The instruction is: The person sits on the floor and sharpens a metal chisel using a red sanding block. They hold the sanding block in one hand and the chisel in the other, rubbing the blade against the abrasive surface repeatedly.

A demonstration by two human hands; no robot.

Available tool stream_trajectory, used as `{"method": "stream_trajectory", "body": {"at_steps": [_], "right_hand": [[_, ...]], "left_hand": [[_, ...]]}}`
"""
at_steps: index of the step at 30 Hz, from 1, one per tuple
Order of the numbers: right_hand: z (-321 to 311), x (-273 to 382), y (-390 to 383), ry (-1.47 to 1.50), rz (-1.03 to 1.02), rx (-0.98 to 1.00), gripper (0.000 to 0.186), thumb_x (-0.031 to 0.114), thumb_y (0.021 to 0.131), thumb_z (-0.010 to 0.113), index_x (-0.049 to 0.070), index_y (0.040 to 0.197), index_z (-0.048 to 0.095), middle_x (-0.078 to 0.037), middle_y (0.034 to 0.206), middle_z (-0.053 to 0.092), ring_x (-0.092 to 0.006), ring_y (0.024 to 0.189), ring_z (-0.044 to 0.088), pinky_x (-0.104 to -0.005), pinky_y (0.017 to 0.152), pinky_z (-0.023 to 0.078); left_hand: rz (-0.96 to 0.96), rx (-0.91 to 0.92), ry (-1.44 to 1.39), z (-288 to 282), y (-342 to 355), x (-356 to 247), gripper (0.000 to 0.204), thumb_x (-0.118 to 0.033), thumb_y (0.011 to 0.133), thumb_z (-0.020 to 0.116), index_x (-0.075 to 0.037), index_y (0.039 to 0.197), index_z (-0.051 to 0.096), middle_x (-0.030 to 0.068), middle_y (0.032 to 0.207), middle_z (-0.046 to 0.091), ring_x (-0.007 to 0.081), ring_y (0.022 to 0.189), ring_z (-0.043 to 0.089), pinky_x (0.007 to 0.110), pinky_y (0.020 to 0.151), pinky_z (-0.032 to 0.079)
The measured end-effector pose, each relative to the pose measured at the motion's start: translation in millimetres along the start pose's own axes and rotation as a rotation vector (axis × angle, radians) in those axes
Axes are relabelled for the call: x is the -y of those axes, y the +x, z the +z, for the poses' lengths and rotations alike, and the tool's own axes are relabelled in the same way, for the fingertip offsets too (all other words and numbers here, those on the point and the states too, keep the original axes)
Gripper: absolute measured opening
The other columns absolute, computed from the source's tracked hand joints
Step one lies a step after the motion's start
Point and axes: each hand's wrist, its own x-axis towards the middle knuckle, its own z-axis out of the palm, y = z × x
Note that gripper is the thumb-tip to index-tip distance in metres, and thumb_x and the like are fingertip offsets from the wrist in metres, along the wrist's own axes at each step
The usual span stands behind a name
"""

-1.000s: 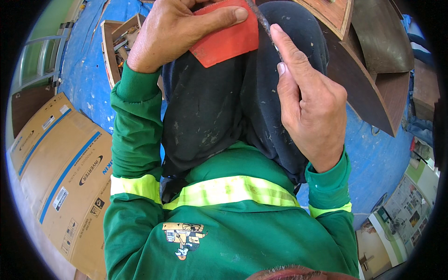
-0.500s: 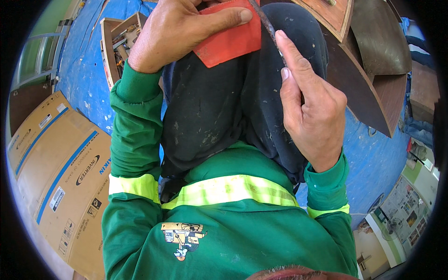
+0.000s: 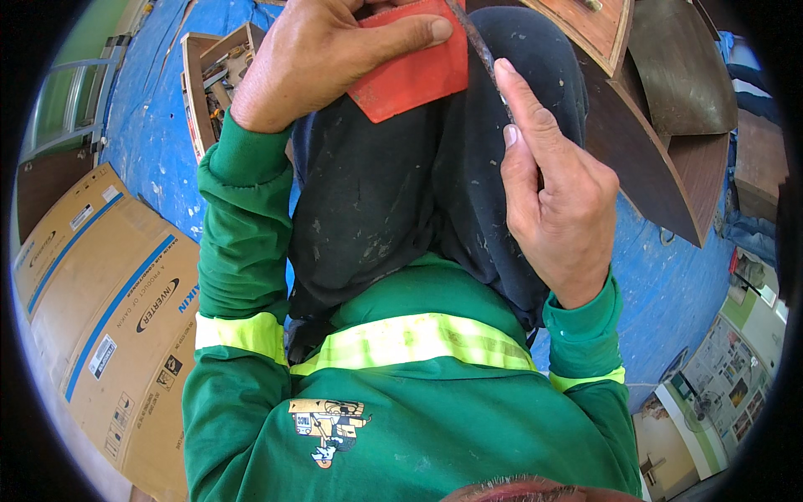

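My left hand (image 3: 309,63) at the top grips a flat, angular red piece (image 3: 408,79), its thumb lying across the face and its other fingers partly out of frame. A long, thin, rust-dark metal tool (image 3: 481,46) runs along the right edge of that piece. My right hand (image 3: 556,205) has that tool in its closed fingers, with index finger extended along it and thumb pressed against it lower down. Both hands are over my dark, paint-marked trouser legs (image 3: 368,201), and the red piece is held above the knees.
A wooden box of tools (image 3: 194,84) sits at upper left on a blue sheet (image 3: 142,125). Flattened cardboard (image 3: 100,318) lies at left. Dark wooden panels (image 3: 636,159) and a plywood board (image 3: 598,25) stand at upper right. A small fan (image 3: 698,406) is at lower right.
Compared with a second ago, the red piece and the metal tool have shifted slightly right, and my right index fingertip sits a little lower. Over the last half second almost nothing moved.
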Motion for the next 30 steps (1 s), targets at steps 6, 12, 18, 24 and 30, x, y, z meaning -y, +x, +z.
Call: {"method": "stream_trajectory", "body": {"at_steps": [6, 12, 18, 24, 30], "right_hand": [[0, 2, -2, -0.010, 0.008, -0.004, 0.057, -0.010, 0.093, 0.066, 0.012, 0.145, 0.067, -0.018, 0.093, 0.075, -0.0184, 0.054, 0.057, -0.0330, 0.057, 0.050], [2, 10, 12, -0.013, -0.053, -0.016, 0.058, -0.010, 0.092, 0.066, 0.011, 0.147, 0.066, -0.020, 0.077, 0.063, -0.0250, 0.053, 0.053, -0.0348, 0.056, 0.048], [6, 8, 62, -0.050, -0.061, 0.073, 0.041, -0.002, 0.095, 0.062, -0.001, 0.136, 0.066, -0.026, 0.083, 0.068, -0.0378, 0.072, 0.066, -0.0430, 0.068, 0.054], [19, 0, 102, -0.014, -0.325, -0.221, 0.037, -0.001, 0.092, 0.062, -0.007, 0.128, 0.068, -0.031, 0.093, 0.070, -0.0436, 0.082, 0.072, -0.0472, 0.076, 0.058], [-2, 4, 52, 0.054, -0.170, -0.160, 0.040, -0.003, 0.093, 0.063, -0.003, 0.133, 0.067, -0.025, 0.090, 0.072, -0.0308, 0.071, 0.069, -0.0397, 0.067, 0.056]], "left_hand": [[0.000, -0.005, 0.006, 1, -1, -3, 0.022, -0.021, 0.096, 0.081, 0.001, 0.102, 0.081, 0.0034, 0.082, 0.077, 0.0066, 0.072, 0.065, 0.027, 0.065, 0.054], [0.091, -0.016, 0.027, -1, 1, 24, 0.022, -0.019, 0.096, 0.080, 0.001, 0.102, 0.079, 0.0042, 0.085, 0.076, 0.0075, 0.077, 0.064, 0.027, 0.070, 0.054], [0.035, 0.001, 0.052, 2, -4, -1, 0.020, -0.016, 0.096, 0.078, 0.002, 0.105, 0.077, 0.0042, 0.086, 0.075, 0.0086, 0.079, 0.065, 0.028, 0.072, 0.054], [0.077, 0.004, 0.018, 2, 0, 22, 0.021, -0.018, 0.096, 0.080, 0.001, 0.105, 0.078, 0.0033, 0.086, 0.075, 0.0072, 0.079, 0.064, 0.028, 0.071, 0.054], [0.001, -0.014, 0.011, 1, -6, -1, 0.020, -0.018, 0.096, 0.081, 0.001, 0.104, 0.078, 0.0007, 0.084, 0.074, 0.0054, 0.078, 0.063, 0.027, 0.069, 0.052]]}}
